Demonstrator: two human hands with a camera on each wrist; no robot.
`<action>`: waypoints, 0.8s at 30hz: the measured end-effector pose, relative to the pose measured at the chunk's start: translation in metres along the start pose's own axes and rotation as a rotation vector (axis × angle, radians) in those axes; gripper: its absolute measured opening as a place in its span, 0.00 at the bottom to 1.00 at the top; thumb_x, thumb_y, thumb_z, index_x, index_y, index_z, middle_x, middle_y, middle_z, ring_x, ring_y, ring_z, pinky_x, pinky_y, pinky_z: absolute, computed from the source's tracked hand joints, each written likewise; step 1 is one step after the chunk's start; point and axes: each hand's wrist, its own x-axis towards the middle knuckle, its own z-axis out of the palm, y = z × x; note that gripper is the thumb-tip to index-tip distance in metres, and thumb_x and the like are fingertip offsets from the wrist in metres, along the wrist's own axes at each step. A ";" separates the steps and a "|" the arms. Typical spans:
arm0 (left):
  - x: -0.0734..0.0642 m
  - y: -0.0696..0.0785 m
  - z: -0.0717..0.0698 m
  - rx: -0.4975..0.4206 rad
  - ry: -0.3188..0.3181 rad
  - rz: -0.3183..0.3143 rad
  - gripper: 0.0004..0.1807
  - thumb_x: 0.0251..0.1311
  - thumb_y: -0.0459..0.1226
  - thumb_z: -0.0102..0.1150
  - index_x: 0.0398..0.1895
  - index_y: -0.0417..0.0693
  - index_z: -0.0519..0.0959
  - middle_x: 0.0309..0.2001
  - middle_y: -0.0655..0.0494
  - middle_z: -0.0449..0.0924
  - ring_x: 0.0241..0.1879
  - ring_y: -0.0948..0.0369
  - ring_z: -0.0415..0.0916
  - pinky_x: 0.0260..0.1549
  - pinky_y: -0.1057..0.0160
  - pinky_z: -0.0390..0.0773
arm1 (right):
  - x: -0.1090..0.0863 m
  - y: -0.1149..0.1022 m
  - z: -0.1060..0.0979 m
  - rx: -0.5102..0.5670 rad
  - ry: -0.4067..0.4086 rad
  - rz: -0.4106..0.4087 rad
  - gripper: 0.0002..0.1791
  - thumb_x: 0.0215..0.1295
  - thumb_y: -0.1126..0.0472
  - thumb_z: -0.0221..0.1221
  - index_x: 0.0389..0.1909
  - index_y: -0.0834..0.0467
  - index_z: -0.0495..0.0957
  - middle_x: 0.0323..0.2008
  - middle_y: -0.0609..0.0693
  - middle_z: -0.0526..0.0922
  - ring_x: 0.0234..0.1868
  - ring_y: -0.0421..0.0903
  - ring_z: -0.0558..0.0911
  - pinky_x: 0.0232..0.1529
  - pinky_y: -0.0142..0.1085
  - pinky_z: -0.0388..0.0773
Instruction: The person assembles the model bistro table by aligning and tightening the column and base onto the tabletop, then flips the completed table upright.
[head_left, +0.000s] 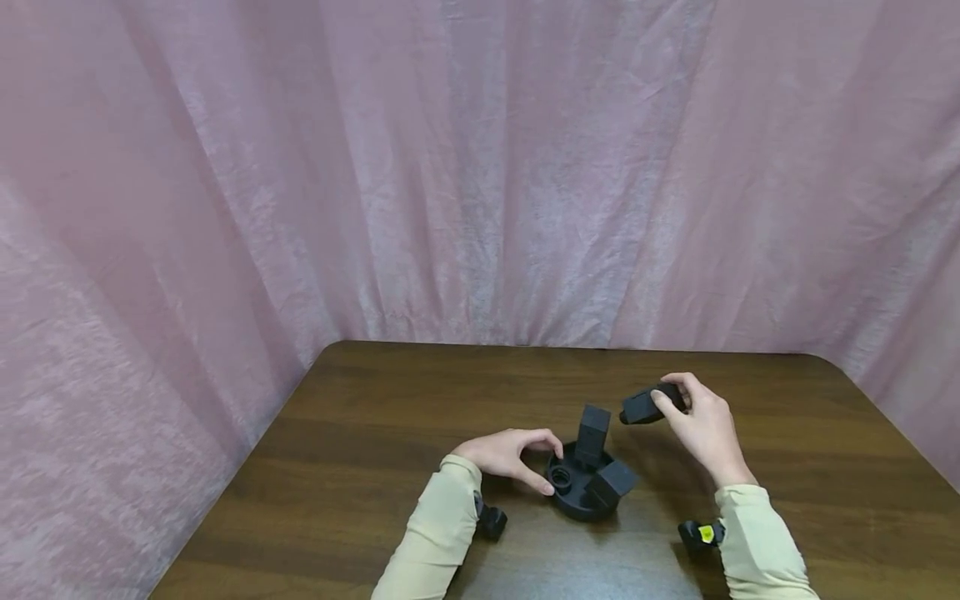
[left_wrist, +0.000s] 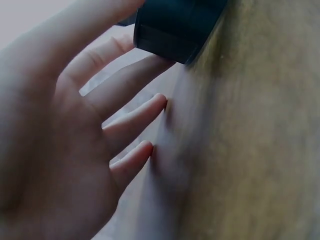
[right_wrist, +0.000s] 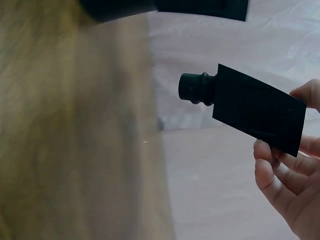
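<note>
A round black base [head_left: 579, 508] rests on the table, with two black blocks standing out of it and a ringed round socket [head_left: 560, 478] at its left. My left hand [head_left: 510, 454] holds the base's left rim between thumb and fingers; in the left wrist view, the ring and little fingers of the left hand [left_wrist: 75, 130] are spread beside it. Above the table to the right, my right hand [head_left: 705, 425] grips a loose black tapered block [head_left: 645, 406] by its wide end. The right wrist view shows this tapered block [right_wrist: 257, 110] with its ribbed round peg [right_wrist: 195, 88] pointing away from the fingers.
The brown wooden table [head_left: 360, 433] carries the base near its front. Pink curtains [head_left: 480, 167] hang behind the table and along its sides. Small black wrist cameras sit under both cuffs, close to the tabletop.
</note>
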 end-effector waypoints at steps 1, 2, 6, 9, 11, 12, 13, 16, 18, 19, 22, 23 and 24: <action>0.000 0.000 0.000 0.017 0.011 0.003 0.25 0.40 0.55 0.66 0.44 0.71 0.69 0.53 0.73 0.71 0.57 0.74 0.64 0.58 0.64 0.61 | 0.000 -0.003 -0.002 0.004 0.008 -0.008 0.20 0.61 0.45 0.52 0.47 0.55 0.73 0.36 0.55 0.78 0.36 0.50 0.76 0.35 0.40 0.68; 0.001 0.001 0.000 0.036 0.023 0.009 0.24 0.40 0.55 0.67 0.42 0.71 0.69 0.51 0.73 0.72 0.55 0.74 0.65 0.56 0.66 0.63 | 0.000 -0.005 -0.004 0.008 0.014 -0.019 0.20 0.61 0.45 0.52 0.47 0.55 0.73 0.36 0.56 0.78 0.36 0.50 0.76 0.35 0.39 0.68; 0.003 0.003 0.001 0.094 0.064 0.008 0.22 0.39 0.56 0.67 0.36 0.65 0.69 0.41 0.72 0.72 0.43 0.71 0.68 0.44 0.71 0.67 | -0.001 -0.015 -0.010 0.010 0.040 -0.052 0.19 0.60 0.46 0.53 0.47 0.53 0.72 0.35 0.54 0.78 0.34 0.47 0.76 0.33 0.35 0.69; 0.003 0.005 0.000 0.145 0.098 0.007 0.23 0.39 0.57 0.67 0.33 0.60 0.69 0.35 0.69 0.69 0.36 0.69 0.65 0.36 0.73 0.65 | -0.001 -0.021 -0.015 0.012 0.072 -0.077 0.18 0.59 0.47 0.55 0.47 0.52 0.73 0.32 0.52 0.79 0.31 0.42 0.74 0.30 0.30 0.69; 0.003 0.005 0.000 0.168 0.116 0.011 0.23 0.39 0.57 0.67 0.32 0.58 0.69 0.34 0.68 0.68 0.35 0.69 0.64 0.34 0.74 0.65 | 0.000 -0.026 -0.017 0.026 0.095 -0.100 0.17 0.59 0.48 0.56 0.46 0.51 0.73 0.31 0.50 0.79 0.30 0.37 0.72 0.29 0.26 0.68; 0.003 0.006 0.000 0.177 0.124 0.013 0.23 0.39 0.57 0.67 0.32 0.58 0.69 0.33 0.67 0.68 0.34 0.69 0.64 0.33 0.74 0.65 | 0.000 -0.028 -0.019 0.035 0.109 -0.114 0.17 0.58 0.49 0.57 0.46 0.51 0.74 0.30 0.50 0.79 0.29 0.34 0.72 0.28 0.24 0.67; 0.003 0.006 0.000 0.185 0.128 0.013 0.23 0.39 0.57 0.67 0.31 0.57 0.69 0.33 0.67 0.68 0.34 0.69 0.64 0.33 0.74 0.65 | 0.000 -0.030 -0.020 0.046 0.121 -0.129 0.16 0.58 0.50 0.57 0.46 0.51 0.74 0.29 0.50 0.79 0.28 0.32 0.71 0.27 0.23 0.67; 0.004 0.008 0.001 0.200 0.134 0.015 0.23 0.38 0.58 0.66 0.30 0.57 0.69 0.33 0.66 0.67 0.34 0.69 0.64 0.33 0.74 0.65 | 0.000 -0.038 -0.023 0.078 0.135 -0.179 0.15 0.57 0.53 0.59 0.46 0.51 0.75 0.28 0.49 0.78 0.26 0.30 0.70 0.26 0.22 0.66; 0.004 0.009 0.001 0.203 0.136 0.012 0.23 0.38 0.58 0.66 0.30 0.57 0.69 0.33 0.66 0.67 0.33 0.69 0.64 0.32 0.74 0.65 | -0.002 -0.043 -0.024 0.097 0.127 -0.215 0.15 0.57 0.54 0.59 0.46 0.51 0.75 0.28 0.48 0.78 0.25 0.31 0.69 0.26 0.22 0.66; 0.005 0.009 0.002 0.206 0.137 0.010 0.24 0.38 0.58 0.66 0.29 0.56 0.69 0.33 0.66 0.67 0.33 0.69 0.65 0.32 0.74 0.65 | -0.003 -0.046 -0.025 0.103 0.118 -0.237 0.15 0.57 0.55 0.59 0.46 0.50 0.74 0.28 0.46 0.77 0.25 0.32 0.69 0.26 0.22 0.66; 0.006 0.010 0.003 0.211 0.148 0.003 0.24 0.37 0.59 0.66 0.29 0.55 0.70 0.32 0.66 0.67 0.33 0.69 0.65 0.32 0.74 0.66 | -0.005 -0.052 -0.025 0.110 0.077 -0.318 0.16 0.56 0.57 0.60 0.47 0.48 0.74 0.27 0.43 0.75 0.25 0.32 0.68 0.26 0.22 0.65; 0.006 0.011 0.003 0.215 0.154 -0.001 0.24 0.37 0.58 0.67 0.29 0.55 0.70 0.32 0.66 0.68 0.32 0.69 0.65 0.32 0.74 0.66 | -0.006 -0.054 -0.024 0.105 0.059 -0.348 0.16 0.56 0.58 0.61 0.47 0.48 0.74 0.28 0.41 0.74 0.25 0.32 0.68 0.26 0.23 0.64; 0.006 0.012 0.003 0.219 0.161 -0.004 0.24 0.36 0.58 0.67 0.28 0.55 0.70 0.31 0.66 0.68 0.32 0.69 0.65 0.31 0.75 0.66 | -0.007 -0.055 -0.023 0.099 0.037 -0.383 0.17 0.55 0.58 0.61 0.47 0.48 0.74 0.29 0.40 0.74 0.26 0.32 0.68 0.27 0.23 0.65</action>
